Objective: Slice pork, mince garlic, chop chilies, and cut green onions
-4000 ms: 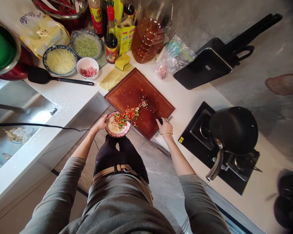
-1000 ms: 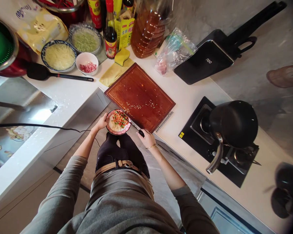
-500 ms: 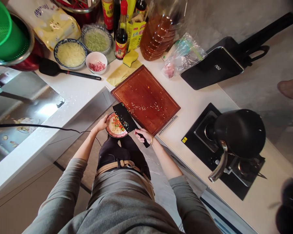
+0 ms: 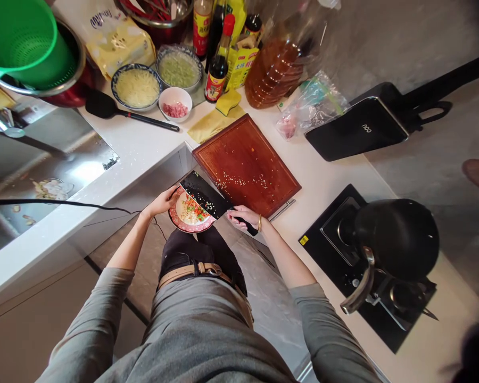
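Note:
My left hand grips the left rim of a pink-rimmed plate, held in front of my legs. Chopped red, green and pale bits lie on the plate. My right hand is wrapped round the handle of a black cleaver. Its broad blade covers the upper right of the plate, and small pale bits stick to it. Just beyond, a brown wooden cutting board lies at the counter edge with pale crumbs scattered on it.
A black pot stands on the gas hob at right. Shredded food fills a blue-rimmed bowl; a white bowl holds pink bits. A black spatula, sauce bottle, knife block and sink surround the work area.
My right hand and the cleaver have shifted slightly right, leaving more of the plate uncovered. The left hand still holds the plate. The whole view has shifted somewhat.

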Action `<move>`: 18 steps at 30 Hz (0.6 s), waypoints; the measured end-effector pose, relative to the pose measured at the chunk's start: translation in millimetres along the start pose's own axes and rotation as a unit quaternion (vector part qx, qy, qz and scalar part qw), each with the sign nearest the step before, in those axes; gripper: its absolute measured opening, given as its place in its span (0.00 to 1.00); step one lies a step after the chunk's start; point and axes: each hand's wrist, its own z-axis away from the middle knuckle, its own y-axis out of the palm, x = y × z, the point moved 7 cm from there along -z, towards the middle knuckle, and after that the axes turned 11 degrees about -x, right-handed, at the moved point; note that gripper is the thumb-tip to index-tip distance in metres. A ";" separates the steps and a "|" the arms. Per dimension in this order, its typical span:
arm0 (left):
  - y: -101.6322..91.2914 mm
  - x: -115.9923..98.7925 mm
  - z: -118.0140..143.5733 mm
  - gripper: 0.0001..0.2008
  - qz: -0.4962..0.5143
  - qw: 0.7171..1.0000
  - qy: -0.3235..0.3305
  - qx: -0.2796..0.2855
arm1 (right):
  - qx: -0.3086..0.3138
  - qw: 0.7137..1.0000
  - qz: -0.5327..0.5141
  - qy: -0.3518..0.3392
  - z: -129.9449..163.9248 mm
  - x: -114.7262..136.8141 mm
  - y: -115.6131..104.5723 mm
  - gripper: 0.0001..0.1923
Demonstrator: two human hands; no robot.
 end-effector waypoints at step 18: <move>26.0 -93.1 -68.9 0.18 -0.090 0.989 0.110 -0.036 | -0.120 0.979 -0.119 -0.113 28.6 20.7 -44.5 0.20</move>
